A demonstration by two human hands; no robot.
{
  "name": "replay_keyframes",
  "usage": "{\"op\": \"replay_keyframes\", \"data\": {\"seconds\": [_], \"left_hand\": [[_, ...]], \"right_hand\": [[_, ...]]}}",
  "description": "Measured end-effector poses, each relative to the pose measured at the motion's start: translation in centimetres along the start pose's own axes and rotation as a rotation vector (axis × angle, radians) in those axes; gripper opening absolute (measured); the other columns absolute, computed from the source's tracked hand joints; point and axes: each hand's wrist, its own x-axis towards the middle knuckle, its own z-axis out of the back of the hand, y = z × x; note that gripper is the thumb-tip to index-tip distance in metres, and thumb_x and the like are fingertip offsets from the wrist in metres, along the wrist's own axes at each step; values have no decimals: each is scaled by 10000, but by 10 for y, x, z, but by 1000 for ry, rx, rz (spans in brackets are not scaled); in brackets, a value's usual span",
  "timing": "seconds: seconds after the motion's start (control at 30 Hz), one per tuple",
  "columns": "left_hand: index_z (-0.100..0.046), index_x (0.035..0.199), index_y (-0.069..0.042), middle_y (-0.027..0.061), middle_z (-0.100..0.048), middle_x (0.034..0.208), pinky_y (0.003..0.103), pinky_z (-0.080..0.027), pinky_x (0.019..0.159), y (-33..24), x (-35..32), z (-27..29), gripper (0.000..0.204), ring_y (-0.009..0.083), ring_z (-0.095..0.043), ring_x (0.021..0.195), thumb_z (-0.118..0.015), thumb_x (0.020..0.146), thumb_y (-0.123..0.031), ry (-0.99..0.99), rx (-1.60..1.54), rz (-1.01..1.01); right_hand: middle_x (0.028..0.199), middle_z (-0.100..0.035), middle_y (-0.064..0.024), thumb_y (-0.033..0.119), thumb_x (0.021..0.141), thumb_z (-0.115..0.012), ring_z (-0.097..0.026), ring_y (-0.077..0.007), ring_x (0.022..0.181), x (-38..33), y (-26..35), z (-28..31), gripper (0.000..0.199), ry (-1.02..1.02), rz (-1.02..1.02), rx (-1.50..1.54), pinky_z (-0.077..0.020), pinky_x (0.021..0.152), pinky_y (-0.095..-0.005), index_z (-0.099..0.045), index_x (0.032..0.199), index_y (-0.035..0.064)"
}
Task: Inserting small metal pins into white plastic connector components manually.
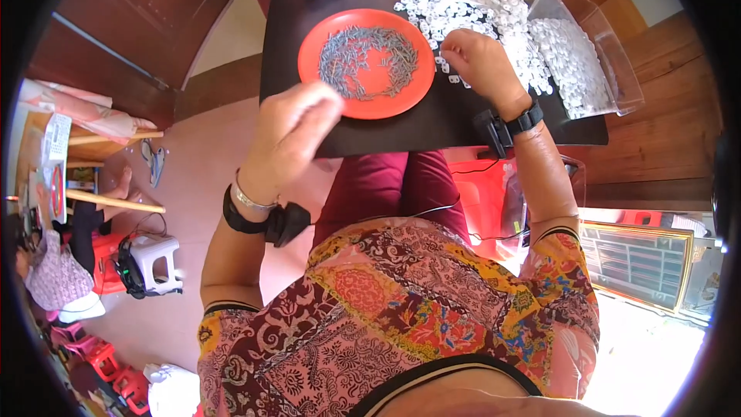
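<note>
Dark table point(417, 125): your left hand point(297, 123) and right hand point(483, 66) show curled fingers; I cannot tell their hold. Left-hand knocks against the red plate point(309, 62) could scatter nails point(337, 69)

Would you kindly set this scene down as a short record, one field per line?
Table: dark top
Plate: red, round, on the table
Metal pieces: small, grey, spread in the plate
White pieces: small, loose, heaped right of the plate
Box: clear, right of the heap, with more white pieces inside
Left hand: fingers curled, near the plate's lower-left rim; grasp unclear
Right hand: fingers curled, beside the white pieces; grasp unclear
</note>
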Motion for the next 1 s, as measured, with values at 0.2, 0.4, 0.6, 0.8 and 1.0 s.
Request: {"op": "replay_keyframes", "data": {"seconds": [0.2,0.4,0.6,0.8,1.0], "left_hand": [[-575,819,1,17,-531,639,229,-381,560,17,16,23,214,62,-470,610,-516,910,-183,-79,-20,86],[-604,853,-29,17,-571,660,218,-412,564,30,104,5,206,81,-537,621,-528,904,-213,-163,-269,147],[-592,808,-2,29,-556,629,222,-394,481,48,129,-21,292,101,-526,514,-476,903,-252,-65,-368,201],[-556,876,-54,21,-516,664,228,-388,533,61,128,-21,245,142,-541,585,-460,912,-276,144,-586,376],[-549,893,-47,1,-505,684,229,-392,571,66,126,-23,169,130,-547,623,-485,904,-203,175,-815,410]], "right_hand": [[754,-653,-28,137,857,-641,-568,-77,678,44,8,13,153,-35,-143,376,-462,632,-236,-646,923,-1],[836,-647,-11,62,874,-610,-576,-50,738,79,37,-2,165,77,-185,1133,-478,681,-194,-639,1031,17],[900,-665,-41,0,867,-604,-620,-96,828,75,44,-25,146,1,-47,1228,-511,772,-240,-632,1010,-20],[819,-655,-73,17,794,-652,-663,-209,774,71,39,-29,105,-227,213,697,-528,670,-293,-644,896,42],[842,-645,-57,4,777,-662,-656,-218,771,70,39,-34,155,-296,284,547,-521,669,-287,-652,918,68]]}}
